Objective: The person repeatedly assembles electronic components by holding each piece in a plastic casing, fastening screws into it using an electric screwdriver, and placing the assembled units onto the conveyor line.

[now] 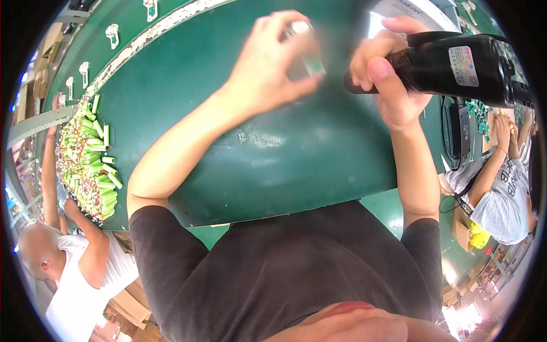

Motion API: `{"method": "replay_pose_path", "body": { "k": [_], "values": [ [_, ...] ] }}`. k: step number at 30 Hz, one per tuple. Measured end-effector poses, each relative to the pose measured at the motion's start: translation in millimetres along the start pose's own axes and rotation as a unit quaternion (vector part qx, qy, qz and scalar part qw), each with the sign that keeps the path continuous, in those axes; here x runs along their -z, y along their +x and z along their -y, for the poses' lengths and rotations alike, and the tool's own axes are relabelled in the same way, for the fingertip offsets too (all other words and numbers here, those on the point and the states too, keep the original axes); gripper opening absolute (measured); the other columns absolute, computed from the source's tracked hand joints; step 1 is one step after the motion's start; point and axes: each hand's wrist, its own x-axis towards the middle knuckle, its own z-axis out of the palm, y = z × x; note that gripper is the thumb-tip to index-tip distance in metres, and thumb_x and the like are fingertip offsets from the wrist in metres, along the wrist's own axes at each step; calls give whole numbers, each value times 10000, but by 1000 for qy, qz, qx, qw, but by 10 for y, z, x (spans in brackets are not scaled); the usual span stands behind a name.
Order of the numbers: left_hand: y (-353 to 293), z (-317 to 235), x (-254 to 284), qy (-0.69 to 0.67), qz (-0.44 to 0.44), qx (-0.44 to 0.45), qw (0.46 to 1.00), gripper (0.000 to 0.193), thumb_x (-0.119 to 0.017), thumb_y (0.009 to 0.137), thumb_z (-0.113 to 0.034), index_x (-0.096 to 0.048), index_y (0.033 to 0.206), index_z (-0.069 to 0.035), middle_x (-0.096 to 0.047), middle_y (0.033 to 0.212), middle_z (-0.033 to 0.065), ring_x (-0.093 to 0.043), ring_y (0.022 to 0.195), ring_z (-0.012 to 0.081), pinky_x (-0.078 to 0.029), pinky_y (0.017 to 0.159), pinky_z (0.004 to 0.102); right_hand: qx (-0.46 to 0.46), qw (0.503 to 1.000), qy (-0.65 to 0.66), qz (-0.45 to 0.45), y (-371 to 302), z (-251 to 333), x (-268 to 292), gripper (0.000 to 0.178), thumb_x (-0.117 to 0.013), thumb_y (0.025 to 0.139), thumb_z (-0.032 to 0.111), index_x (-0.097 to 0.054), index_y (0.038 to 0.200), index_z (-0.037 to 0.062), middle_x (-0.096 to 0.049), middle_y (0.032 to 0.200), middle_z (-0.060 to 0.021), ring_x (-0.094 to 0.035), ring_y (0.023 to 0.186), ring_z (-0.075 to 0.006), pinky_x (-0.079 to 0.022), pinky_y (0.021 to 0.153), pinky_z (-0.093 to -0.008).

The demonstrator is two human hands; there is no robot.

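My left hand is raised over the green tabletop, its fingers curled round a small part with a white round end and a green-and-silver end. Motion blur and my fingers hide the rest of that part. My right hand grips the narrower section of a black handheld power tool, whose wide body points to the right and bears a pale label. A dark rounded end of the tool pokes out beyond my fingers, close to my left thumb but apart from it.
Light-green cylinders with thin wires lie heaped at the table's left end. A white printed object stands behind my right hand. At right are a black power adapter with cables and green circuit boards. Co-workers sit at both sides.
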Motion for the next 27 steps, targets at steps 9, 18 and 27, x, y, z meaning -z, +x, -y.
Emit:
{"method": "replay_pose_path", "body": {
  "k": [9, 18, 27],
  "values": [
    [918, 841, 681, 88, 1, 42, 995, 577, -734, 838, -182, -493, 1337, -22, -573, 1264, 227, -582, 1204, 391, -461, 1055, 433, -38, 994, 33, -100, 39, 11, -9, 399, -664, 908, -57, -510, 1273, -18, -636, 748, -55, -581, 593, -116, -471, 546, -259],
    [1616, 1525, 602, -117, 180, -35, 976, 714, -741, 881, -320, -436, 1466, -47, -468, 1459, 282, -417, 1422, 432, -266, 1228, 582, -49, 989, 0, -141, 43, 103, 3, 415, -684, 925, 8, -499, 1296, 3, -600, 735, -45, -551, 583, -126, -465, 554, -296],
    [833, 115, 250, 10, 27, 30, 999, 444, -843, 726, -159, -640, 1109, -68, -663, 1223, 139, -657, 1128, 318, -502, 1027, 404, 114, 984, -16, -137, 296, 821, 853, 224, -465, 994, 268, -618, 1034, 110, -454, 738, 1, -443, 593, -165, -425, 573, -387]
  ]
}}
